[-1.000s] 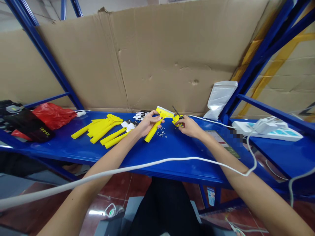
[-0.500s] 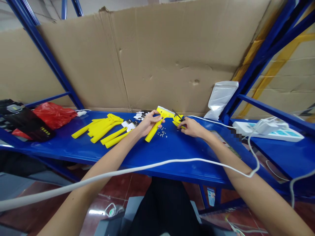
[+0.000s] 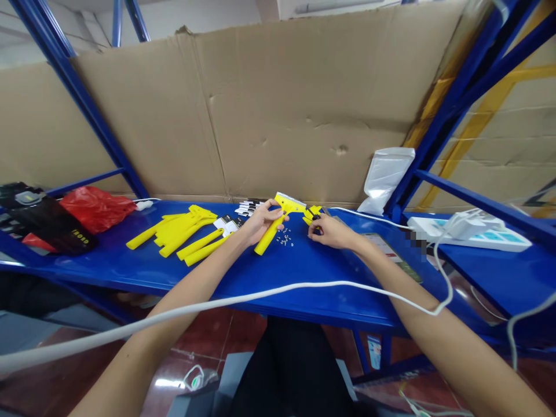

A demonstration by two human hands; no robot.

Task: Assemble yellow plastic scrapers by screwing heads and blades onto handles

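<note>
A: Left grip [image 3: 259,225], go.
B: Clenched on a yellow scraper [image 3: 289,204], up by the neck. Handle slants down toward the person, to the left; metal-edged head points away, to the right.
A: So where's the scraper?
B: Over the middle of the blue surface [image 3: 313,267], between the 2 arms. Can't tell if its handle end touches down.
A: Right grip [image 3: 330,233]?
B: Fingers curled around a dark tool [image 3: 317,218], mostly hidden, so can't tell the type. It's just right of the scraper head; contact unclear.
A: What's behind it?
B: Yellow parts [image 3: 313,209], partly covered by the tool and fingers.
A: Small stuff?
B: Loose shiny bits [image 3: 285,238] scattered between the 2 grips, too small to name.
A: Left side?
B: A heap of yellow scrapers [image 3: 180,231], then 2 yellow handles [image 3: 198,245] nearer the left forearm. Black-and-white cards [image 3: 226,225] just beyond those.
A: Far ends?
B: Red plastic bag [image 3: 96,207] left, white power strip [image 3: 490,236] right. White cable [image 3: 260,293] crosses in front, over both forearms.
</note>
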